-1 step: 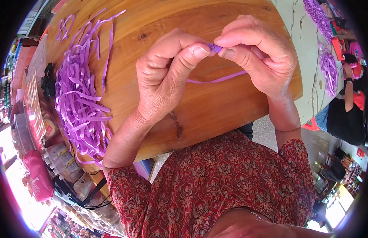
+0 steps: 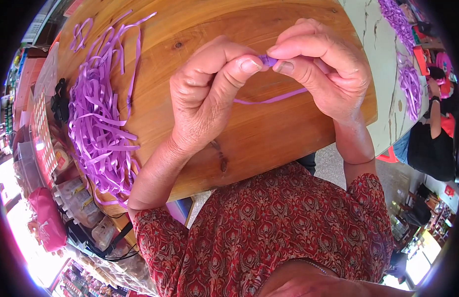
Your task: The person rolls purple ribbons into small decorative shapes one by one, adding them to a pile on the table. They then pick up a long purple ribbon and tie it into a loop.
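Between my two hands, over the wooden table [image 2: 269, 128], a purple ribbon [image 2: 268, 60] is pinched at a small folded or knotted spot. My left hand [image 2: 204, 89] grips one side of it between thumb and bent forefinger. On the other side my right hand [image 2: 326, 69] pinches it with thumb and fingertip, the other fingers curled. Below the pinch, a loop of the same ribbon sags from one hand to the other. The fingertips cover much of the folded spot, so its exact shape is hidden.
A large tangled pile of purple ribbons [image 2: 98, 123] lies along the table's left side. A white marbled table [image 2: 383, 114] adjoins on the right, with more purple ribbons [image 2: 410, 89] on it. A pink pouch [image 2: 48, 218] is at the lower left. Another person [image 2: 432, 143] is at the far right.
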Demonstrator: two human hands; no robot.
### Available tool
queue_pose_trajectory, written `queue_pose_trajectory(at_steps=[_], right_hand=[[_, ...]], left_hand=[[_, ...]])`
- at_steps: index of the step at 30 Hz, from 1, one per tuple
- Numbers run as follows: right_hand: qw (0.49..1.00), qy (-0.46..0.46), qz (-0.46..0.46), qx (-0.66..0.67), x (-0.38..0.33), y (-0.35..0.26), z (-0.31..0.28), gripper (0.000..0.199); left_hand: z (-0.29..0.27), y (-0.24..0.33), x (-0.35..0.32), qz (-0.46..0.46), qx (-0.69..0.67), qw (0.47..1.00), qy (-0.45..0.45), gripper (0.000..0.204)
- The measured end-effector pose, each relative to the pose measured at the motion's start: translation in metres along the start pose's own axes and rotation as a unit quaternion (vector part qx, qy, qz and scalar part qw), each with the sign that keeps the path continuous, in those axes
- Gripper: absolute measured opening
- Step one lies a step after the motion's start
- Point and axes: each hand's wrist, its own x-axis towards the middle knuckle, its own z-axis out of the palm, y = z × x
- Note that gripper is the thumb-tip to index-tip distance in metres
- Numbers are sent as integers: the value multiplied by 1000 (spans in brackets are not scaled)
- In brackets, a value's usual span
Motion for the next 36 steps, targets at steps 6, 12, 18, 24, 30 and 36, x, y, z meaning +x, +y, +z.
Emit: queue_pose_trajectory(at_steps=[6, 12, 18, 24, 30, 36], right_hand=[[999, 9, 21, 25, -2, -4, 4, 20], [992, 45, 86, 84, -6, -10, 7, 18], [998, 7, 49, 43, -4, -7, 5, 20], [999, 9, 33, 30, -3, -7, 6, 19], [999, -18, -13, -41, -2, -4, 1, 18], [997, -29, 20, -66, -2, -11, 3, 17]], left_hand=[[2, 0, -2, 27, 33, 999, -9, 9], [4, 1, -4, 24, 25, 999, -4, 10], [7, -2, -4, 28, 16, 999, 20, 11], [7, 0, -4, 14, 13, 1000, 13, 11], [4, 1, -1, 26, 60, 998, -1, 9], [5, 0, -2, 39, 76, 996, 5, 8]])
